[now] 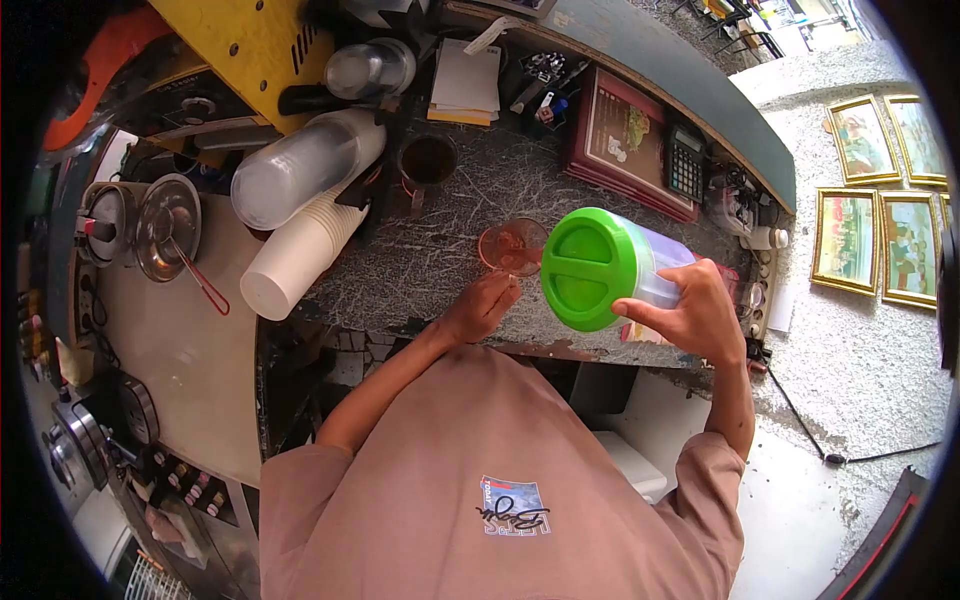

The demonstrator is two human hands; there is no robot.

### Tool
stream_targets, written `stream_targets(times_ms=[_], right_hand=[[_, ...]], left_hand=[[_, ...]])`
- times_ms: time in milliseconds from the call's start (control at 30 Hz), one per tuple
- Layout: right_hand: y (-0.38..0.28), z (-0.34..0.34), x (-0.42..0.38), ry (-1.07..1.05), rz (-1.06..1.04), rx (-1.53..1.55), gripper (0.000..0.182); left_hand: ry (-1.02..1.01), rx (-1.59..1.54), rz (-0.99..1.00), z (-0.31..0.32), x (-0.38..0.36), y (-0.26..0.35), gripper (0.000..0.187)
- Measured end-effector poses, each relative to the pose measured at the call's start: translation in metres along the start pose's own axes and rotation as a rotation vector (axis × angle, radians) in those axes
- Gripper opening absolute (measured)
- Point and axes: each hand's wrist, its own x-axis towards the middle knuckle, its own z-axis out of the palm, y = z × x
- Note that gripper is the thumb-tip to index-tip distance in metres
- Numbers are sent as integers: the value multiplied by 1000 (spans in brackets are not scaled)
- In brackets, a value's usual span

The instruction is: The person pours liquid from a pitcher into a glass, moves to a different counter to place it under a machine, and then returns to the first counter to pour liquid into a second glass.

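Observation:
My right hand grips a clear plastic pitcher with a bright green lid. The pitcher is tilted to the left, and a reddish-brown liquid shows between its spout and a clear glass mug. Closed at the mug's near side is my left hand, apparently on its handle, which the fingers mostly hide. The mug rests on the dark scratched counter and has some of the liquid in it. A second mug with dark contents stands farther back to the left.
Stacked paper cups and plastic cups lie at the left. Maroon menus, a calculator and a paper pad sit toward the back. A strainer is on the beige side counter. A raised ledge borders the rear.

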Motion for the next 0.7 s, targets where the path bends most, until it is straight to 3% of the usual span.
stream_targets(times_ms=[700], right_hand=[[-9, -9, 6, -25, -12, -85, 41]], left_hand=[[19, 27, 30, 0, 0, -3, 24]])
